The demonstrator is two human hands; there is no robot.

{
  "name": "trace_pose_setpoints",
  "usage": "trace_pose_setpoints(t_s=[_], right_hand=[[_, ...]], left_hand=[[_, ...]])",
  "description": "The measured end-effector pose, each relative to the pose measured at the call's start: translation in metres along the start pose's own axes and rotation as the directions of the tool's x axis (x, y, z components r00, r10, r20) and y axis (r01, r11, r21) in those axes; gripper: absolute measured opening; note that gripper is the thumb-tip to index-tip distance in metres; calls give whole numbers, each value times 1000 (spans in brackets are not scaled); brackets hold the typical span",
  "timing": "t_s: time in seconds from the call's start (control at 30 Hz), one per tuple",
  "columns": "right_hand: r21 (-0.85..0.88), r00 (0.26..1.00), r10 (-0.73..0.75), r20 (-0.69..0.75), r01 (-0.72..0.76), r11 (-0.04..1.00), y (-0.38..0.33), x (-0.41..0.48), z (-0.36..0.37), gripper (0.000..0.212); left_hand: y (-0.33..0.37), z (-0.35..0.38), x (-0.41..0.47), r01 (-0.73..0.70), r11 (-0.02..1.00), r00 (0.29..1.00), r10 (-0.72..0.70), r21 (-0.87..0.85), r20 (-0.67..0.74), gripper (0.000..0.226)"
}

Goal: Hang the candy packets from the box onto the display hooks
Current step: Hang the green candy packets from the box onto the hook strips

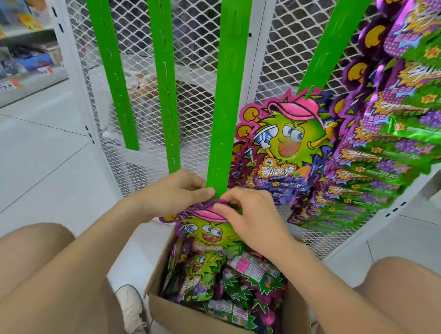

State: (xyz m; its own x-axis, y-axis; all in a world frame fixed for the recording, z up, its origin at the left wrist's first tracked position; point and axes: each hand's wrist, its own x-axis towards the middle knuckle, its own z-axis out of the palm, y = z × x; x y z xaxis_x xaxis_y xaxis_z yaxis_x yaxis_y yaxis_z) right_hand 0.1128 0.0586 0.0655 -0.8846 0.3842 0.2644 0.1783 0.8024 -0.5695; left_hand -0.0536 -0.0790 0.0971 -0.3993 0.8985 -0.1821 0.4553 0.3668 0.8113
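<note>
A green and purple candy packet [205, 230] with a cartoon face and pink cap is held upright at the bottom end of a green hanging strip [224, 115]. My left hand [176, 192] pinches the strip's lower end and the packet's top. My right hand [247, 215] pinches the packet's top edge from the right. Below them an open cardboard box [220, 327] holds several more packets [222, 283]. Another packet [283, 137] hangs on the strip to the right [332, 44].
Two more bare green strips [165, 81] hang in front of a white mesh rack [195, 49]. Rows of hung packets [397, 126] fill the right side. My knees flank the box; a white shoe [130, 308] sits by it. Store shelves [20, 38] stand far left.
</note>
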Motion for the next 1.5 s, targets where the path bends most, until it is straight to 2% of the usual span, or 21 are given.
trace_pose_setpoints(t_s=[0.17,0.23,0.37,0.47,0.57,0.63,0.73,0.8,0.93,0.97,1.03,1.1,1.13,1.2,1.27,1.3,1.43,1.5], right_hand=[[170,967,99,-234,-60,984,-3,1,-2,22],[228,956,126,-263,-65,971,-4,3,-6,19],[221,965,111,-239,-57,974,-3,4,-2,18],[161,986,93,-140,-71,984,-2,-3,4,20],[53,989,92,112,-99,994,5,-15,16,25],[-57,954,115,278,-103,993,10,-23,22,28],[-93,931,128,342,-102,990,16,-30,22,30],[-75,942,135,308,-117,990,19,-31,18,31],[4,954,135,268,-141,990,16,-31,8,15],[42,965,118,235,-131,990,13,-31,5,12],[131,989,78,125,-95,987,8,-31,0,10],[182,999,30,-24,-25,983,3,-29,-5,11],[192,996,10,-93,8,981,1,-28,-9,12],[210,979,-10,-201,54,976,-2,-23,-15,15],[211,964,-15,-265,73,975,-4,-18,-19,18],[203,958,-19,-285,80,976,-5,-15,-21,19],[173,945,-44,-323,105,979,-6,-7,-23,18],[151,935,-62,-349,122,981,-5,-3,-22,17]], left_hand=[[-4,-3,0,37,998,997,-34,-53,63,64],[-6,-4,0,75,996,996,-72,-57,48,68],[-2,0,-1,102,985,994,-95,-141,56,53],[-3,6,-3,120,982,992,-116,-143,40,56],[-11,9,-1,147,976,988,-137,-160,71,46],[-17,8,-1,151,974,987,-138,-168,83,39],[-20,7,-2,138,977,989,-128,-163,72,27],[-20,8,-3,124,975,990,-109,-186,84,18],[-15,12,-7,97,972,991,-75,-214,107,4],[-14,13,-8,81,973,994,-63,-216,87,8],[-8,15,-9,32,978,998,-21,-206,58,16],[-3,16,-10,-29,981,999,35,-191,25,9],[-1,16,-10,-55,979,998,58,-197,6,13],[3,15,-9,-89,971,996,83,-222,-39,43],[9,17,-8,-141,964,988,121,-226,-99,66],[10,18,-7,-145,961,985,119,-235,-123,70],[9,21,0,-104,943,978,40,-317,-203,34],[9,20,1,-62,955,982,5,-290,-190,30]])
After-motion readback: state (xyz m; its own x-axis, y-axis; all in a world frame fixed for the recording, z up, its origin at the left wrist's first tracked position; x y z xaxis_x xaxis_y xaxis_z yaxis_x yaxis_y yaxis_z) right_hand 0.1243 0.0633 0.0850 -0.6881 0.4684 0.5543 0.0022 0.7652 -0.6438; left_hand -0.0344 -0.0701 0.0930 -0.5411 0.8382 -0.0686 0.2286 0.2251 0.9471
